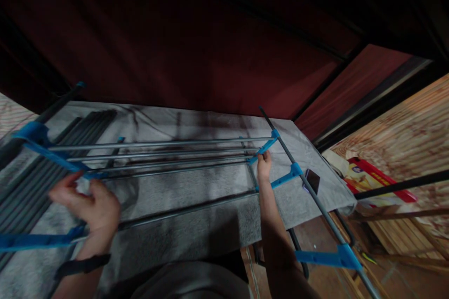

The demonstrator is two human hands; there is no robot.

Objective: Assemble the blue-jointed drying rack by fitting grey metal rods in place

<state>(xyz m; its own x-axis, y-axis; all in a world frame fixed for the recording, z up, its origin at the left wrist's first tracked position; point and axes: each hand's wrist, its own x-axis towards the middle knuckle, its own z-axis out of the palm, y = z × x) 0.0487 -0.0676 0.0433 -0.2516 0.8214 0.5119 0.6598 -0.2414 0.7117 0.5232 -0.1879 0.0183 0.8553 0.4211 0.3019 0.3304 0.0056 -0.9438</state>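
A rack frame of grey metal tubes with blue plastic brackets stands over a grey cloth-covered table. My left hand, a dark band on its wrist, curls its fingers and thumb around the lower end of the left blue bracket. At the other side, my right hand grips the right blue bracket near its lower end. Several thin tubes run between these two brackets. A long side pole on the right also carries a middle bracket and a lower bracket.
Several loose grey tubes lie side by side on the table's left. A phone rests on the table cloth near the right pole. Beyond the table's right edge are a red and yellow package and a wooden-slatted piece. A dark red panel rises behind.
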